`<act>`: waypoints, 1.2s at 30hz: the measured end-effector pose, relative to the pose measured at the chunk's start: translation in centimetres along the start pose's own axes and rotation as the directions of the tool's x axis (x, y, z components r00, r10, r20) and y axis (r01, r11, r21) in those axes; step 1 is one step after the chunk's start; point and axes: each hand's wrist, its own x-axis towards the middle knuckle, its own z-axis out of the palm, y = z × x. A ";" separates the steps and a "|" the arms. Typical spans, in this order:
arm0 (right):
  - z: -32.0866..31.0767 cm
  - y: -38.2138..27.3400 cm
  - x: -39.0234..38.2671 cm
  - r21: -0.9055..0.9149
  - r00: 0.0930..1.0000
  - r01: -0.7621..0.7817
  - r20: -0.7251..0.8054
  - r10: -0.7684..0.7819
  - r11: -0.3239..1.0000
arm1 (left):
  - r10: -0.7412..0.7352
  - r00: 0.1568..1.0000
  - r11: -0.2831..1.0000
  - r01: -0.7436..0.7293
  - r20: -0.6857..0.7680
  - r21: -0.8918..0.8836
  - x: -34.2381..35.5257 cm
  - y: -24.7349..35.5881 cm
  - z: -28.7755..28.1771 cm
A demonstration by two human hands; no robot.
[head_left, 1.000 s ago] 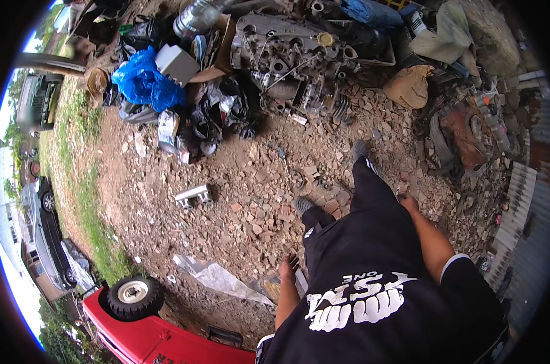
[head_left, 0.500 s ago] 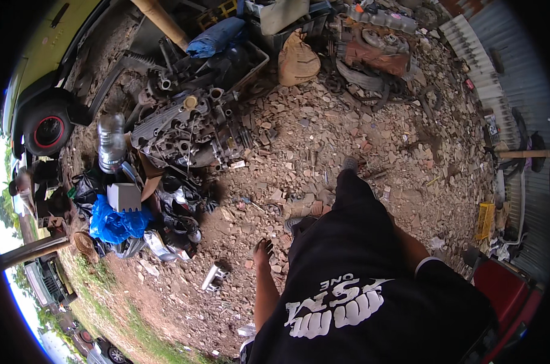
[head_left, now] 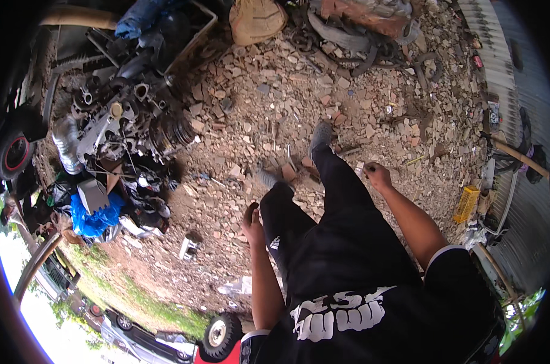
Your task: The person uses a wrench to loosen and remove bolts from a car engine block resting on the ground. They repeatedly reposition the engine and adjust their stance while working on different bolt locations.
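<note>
silver metal casting (head_left: 186, 247) lies on rubble (head_left: 372, 103), left of left hand (head_left: 253, 223) and apart from it. right hand (head_left: 378, 176) set wide too, probably for balance on loose footing. both look curled; i can't tell whether closed on anything.

Left: engine (head_left: 108, 130), bags (head_left: 107, 215) beside | ahead: sack (head_left: 257, 23) | right: crate (head_left: 466, 204) near wall (head_left: 529, 79) | left hand (head_left: 252, 225), right hand (head_left: 378, 176) over rubble (head_left: 244, 130)

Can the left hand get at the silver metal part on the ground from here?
Probably not from this standing pose: the silver metal part lies down on the stony ground, out to the left of the left hand. Nothing seems to block the way, though, so stooping closer would likely do.
</note>
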 end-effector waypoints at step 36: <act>54.9 -19.9 37.0 -0.650 0.590 0.730 0.440 -0.677 0.213 | -0.583 0.642 0.480 0.767 0.498 -0.426 19.1 -16.8 24.6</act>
